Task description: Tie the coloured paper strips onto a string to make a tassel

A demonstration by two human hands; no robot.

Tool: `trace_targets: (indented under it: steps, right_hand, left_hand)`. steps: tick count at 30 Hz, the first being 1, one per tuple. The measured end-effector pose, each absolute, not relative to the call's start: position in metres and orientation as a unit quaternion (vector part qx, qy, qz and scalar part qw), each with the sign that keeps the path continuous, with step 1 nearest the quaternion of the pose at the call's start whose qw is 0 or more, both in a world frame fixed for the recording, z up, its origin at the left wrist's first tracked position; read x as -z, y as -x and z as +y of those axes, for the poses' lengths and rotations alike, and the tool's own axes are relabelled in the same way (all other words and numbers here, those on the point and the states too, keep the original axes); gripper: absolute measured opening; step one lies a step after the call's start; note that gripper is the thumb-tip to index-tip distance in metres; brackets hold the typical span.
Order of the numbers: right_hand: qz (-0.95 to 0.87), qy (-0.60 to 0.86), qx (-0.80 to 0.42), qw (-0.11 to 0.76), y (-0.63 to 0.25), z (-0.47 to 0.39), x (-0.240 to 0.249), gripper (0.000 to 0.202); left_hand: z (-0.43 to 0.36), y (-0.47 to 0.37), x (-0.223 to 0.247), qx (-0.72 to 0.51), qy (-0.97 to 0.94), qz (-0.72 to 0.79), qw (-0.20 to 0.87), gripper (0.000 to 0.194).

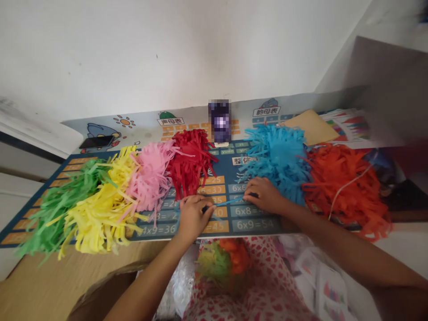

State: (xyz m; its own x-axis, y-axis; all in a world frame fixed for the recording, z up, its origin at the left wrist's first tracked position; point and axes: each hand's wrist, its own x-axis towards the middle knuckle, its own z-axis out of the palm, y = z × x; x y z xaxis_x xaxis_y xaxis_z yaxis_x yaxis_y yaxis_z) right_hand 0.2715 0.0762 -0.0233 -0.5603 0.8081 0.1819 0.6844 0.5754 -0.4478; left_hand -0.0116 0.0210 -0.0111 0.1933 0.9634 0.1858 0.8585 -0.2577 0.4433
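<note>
A narrow blue paper strip [230,202] is stretched level between my two hands, low over the printed mat. My left hand [194,216] pinches its left end, and a short tail of blue hangs past the fingers. At the other end my right hand [265,196] is closed on the strip, right against the front of a fringed blue paper bundle [281,156]. Something small and dark shows at the fingertips of both hands; I cannot make out what it is. A red fringed bundle [192,158] lies just beyond my left hand.
Pink [152,171], yellow [103,214] and green [63,200] bundles lie leftward, an orange one [341,187] rightward. A phone [220,122] stands against the wall; a dark phone [96,141] lies back left. A tan envelope [312,127] and printed sheets sit back right. A multicoloured bundle [224,258] rests on my lap.
</note>
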Motion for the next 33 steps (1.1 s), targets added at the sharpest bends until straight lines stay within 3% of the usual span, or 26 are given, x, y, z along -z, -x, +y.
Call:
trace_targets:
  steps: [7, 13, 15, 17, 22, 28, 33]
  right_hand:
    - [-0.862, 0.441, -0.171, 0.182, -0.267, 0.076, 0.02, 0.012]
    - [-0.855, 0.475, -0.179, 0.107, -0.26, 0.084, 0.007, 0.009]
    - [-0.865, 0.471, -0.15, 0.085, -0.254, 0.082, 0.001, 0.006]
    - [-0.888, 0.444, -0.091, 0.083, -0.247, 0.075, -0.003, 0.003]
    - [-0.941, 0.325, 0.049, 0.086, -0.236, 0.056, -0.001, 0.017]
    - [-0.956, 0.253, 0.113, 0.1, -0.236, 0.061, 0.005, 0.028]
    - [-0.949, 0.271, 0.111, 0.114, -0.234, 0.071, 0.009, 0.023]
  left_hand:
    - [0.02, 0.007, 0.006, -0.206, -0.765, 0.599, 0.117, 0.013]
    - [0.03, 0.002, -0.005, -0.14, -0.767, 0.617, 0.108, 0.01]
    - [0.032, 0.0, -0.01, -0.125, -0.791, 0.594, 0.079, 0.003]
    - [0.03, -0.004, -0.012, -0.113, -0.836, 0.537, 0.03, 0.016]
    - [0.018, -0.02, -0.005, -0.079, -0.899, 0.42, -0.093, 0.017]
    - [0.024, -0.035, 0.007, -0.105, -0.899, 0.411, -0.105, 0.016]
    - [0.031, -0.038, 0.014, -0.117, -0.904, 0.395, -0.117, 0.011]
